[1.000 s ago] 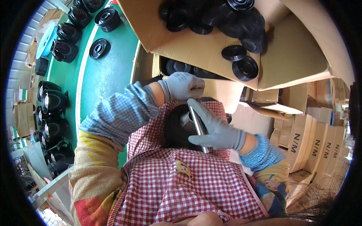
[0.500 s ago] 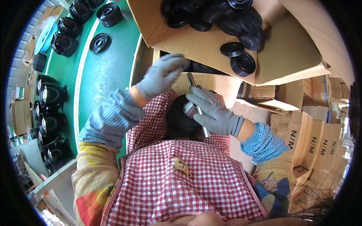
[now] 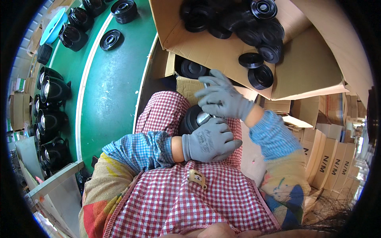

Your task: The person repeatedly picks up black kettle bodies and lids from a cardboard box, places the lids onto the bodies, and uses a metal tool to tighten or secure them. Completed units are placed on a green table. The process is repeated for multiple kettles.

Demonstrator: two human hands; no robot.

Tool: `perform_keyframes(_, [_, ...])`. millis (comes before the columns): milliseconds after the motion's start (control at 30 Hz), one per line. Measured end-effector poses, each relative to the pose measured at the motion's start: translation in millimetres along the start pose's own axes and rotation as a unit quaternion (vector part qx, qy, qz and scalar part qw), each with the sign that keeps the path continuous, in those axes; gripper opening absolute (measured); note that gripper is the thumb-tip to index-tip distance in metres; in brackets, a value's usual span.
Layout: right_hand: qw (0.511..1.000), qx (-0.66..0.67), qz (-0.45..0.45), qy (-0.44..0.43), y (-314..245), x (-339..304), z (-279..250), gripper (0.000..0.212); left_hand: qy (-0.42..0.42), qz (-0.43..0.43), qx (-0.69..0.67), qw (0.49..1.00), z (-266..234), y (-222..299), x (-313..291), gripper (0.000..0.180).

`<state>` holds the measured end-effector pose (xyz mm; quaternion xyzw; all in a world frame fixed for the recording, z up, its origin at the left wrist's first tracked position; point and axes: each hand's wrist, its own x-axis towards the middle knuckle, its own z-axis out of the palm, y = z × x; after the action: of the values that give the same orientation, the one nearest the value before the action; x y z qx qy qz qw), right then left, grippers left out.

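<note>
On my lap rests a black round part [image 3: 189, 120] with a shiny metal cylinder [image 3: 203, 118] at its centre. A slim metal bar [image 3: 206, 85] crosses over it, mostly hidden by my hands. My right hand [image 3: 226, 98], in a grey glove, is curled round the bar's far end. My left hand [image 3: 210, 142], gloved in grey too, is closed over the bar's near end, just on my side of the black part. The fingertips of the left hand are partly out of sight.
A large open cardboard box [image 3: 206, 44] ahead holds many black discs [image 3: 262, 75]. Another box below it also contains black discs [image 3: 193, 69]. To the left, a green conveyor belt [image 3: 113, 87] carries black pots [image 3: 54, 89] and stacked discs [image 3: 124, 10]. Cartons [image 3: 327, 158] stand at right.
My left hand has come down from near the boxes to the near end of the bar. My right hand has shifted forward towards its far end. The view has moved slightly.
</note>
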<state>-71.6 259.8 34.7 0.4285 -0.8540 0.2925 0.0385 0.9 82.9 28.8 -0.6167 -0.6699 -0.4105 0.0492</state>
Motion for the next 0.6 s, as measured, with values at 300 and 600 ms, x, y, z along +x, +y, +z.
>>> perform_keyframes(300, [0.976,0.104,0.119,0.149,9.7,-15.0,46.5,0.023,0.069,0.008,-0.137,0.988,-18.4,-22.9,-8.7,0.026])
perform_keyframes(600, [0.991,-0.005,0.136,-0.004,-18.3,-59.1,3.4,0.055,0.05,-0.066,-0.37,0.925,-52.7,-25.8,-15.1,0.023])
